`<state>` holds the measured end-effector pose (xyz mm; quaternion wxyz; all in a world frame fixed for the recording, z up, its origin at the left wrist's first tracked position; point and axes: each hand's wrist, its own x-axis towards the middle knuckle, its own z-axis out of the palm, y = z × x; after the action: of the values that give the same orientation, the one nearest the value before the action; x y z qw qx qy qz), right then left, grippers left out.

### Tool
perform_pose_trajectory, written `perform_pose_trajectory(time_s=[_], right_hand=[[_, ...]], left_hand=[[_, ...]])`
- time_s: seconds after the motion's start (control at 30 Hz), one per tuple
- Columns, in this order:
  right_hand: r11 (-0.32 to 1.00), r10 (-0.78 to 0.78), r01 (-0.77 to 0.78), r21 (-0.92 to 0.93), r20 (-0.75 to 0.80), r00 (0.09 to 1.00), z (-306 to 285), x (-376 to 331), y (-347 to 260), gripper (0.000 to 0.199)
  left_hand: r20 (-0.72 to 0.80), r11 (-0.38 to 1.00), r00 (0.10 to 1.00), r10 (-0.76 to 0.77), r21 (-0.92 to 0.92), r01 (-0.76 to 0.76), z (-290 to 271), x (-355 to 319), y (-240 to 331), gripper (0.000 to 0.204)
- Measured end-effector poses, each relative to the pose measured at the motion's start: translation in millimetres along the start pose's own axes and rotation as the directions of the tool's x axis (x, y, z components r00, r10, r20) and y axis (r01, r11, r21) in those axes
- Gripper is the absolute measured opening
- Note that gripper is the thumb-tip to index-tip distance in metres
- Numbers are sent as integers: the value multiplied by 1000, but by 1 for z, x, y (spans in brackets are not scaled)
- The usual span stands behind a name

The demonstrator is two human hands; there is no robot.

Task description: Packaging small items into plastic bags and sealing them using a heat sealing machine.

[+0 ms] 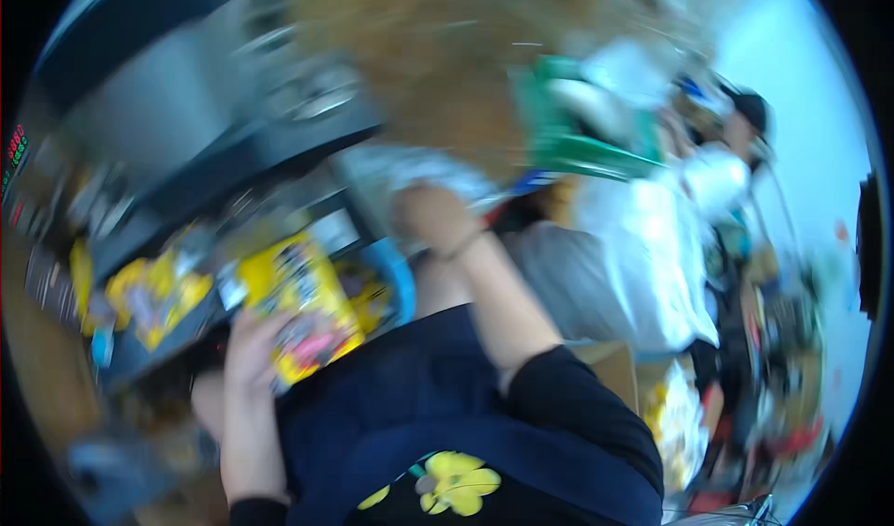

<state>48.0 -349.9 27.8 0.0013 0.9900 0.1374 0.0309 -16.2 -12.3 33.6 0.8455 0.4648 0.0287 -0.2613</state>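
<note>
My left hand (251,347) grips the lower left edge of a yellow packet (318,307) with pink and dark printing, above my lap. My right hand (433,217) reaches forward and is smeared by motion, so its fingers do not show clearly. A pale, shiny plastic sheet or bag (410,165) lies just beyond it; I cannot tell whether the hand touches it. A blue curved rim (400,279), perhaps of a basin, shows between the packet and my right forearm, with more yellow packaging (371,304) inside it.
To the left, yellow packets (154,293) lie on a dark bench beside a grey machine (149,79). On the right stand a green crate (596,154), a large white sack (643,256) and a cardboard box (605,368). Another person (722,154) is at the far right.
</note>
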Motion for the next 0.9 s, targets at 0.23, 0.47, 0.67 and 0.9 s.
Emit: perform_pose_trajectory(time_s=[0.23, 0.47, 0.67, 0.9], right_hand=[[914, 300, -261, 312, -85, 950, -19, -7, -21, 33], [863, 308, -212, 459, -144, 941, -15, -16, -12, 39], [846, 248, -38, 533, -328, 912, 4, -10, -9, 31], [705, 163, 213, 677, -447, 880, -46, -38, -67, 20]], left_hand=[[-219, 442, 618, 755, 866, -234, -95, -2, 16, 54], [166, -578, 831, 531, 788, 212, -129, -23, 21, 64], [201, -316, 614, 763, 945, 83, -158, -63, 6, 45], [-179, 637, 945, 275, 770, -39, -63, -71, 2, 23]])
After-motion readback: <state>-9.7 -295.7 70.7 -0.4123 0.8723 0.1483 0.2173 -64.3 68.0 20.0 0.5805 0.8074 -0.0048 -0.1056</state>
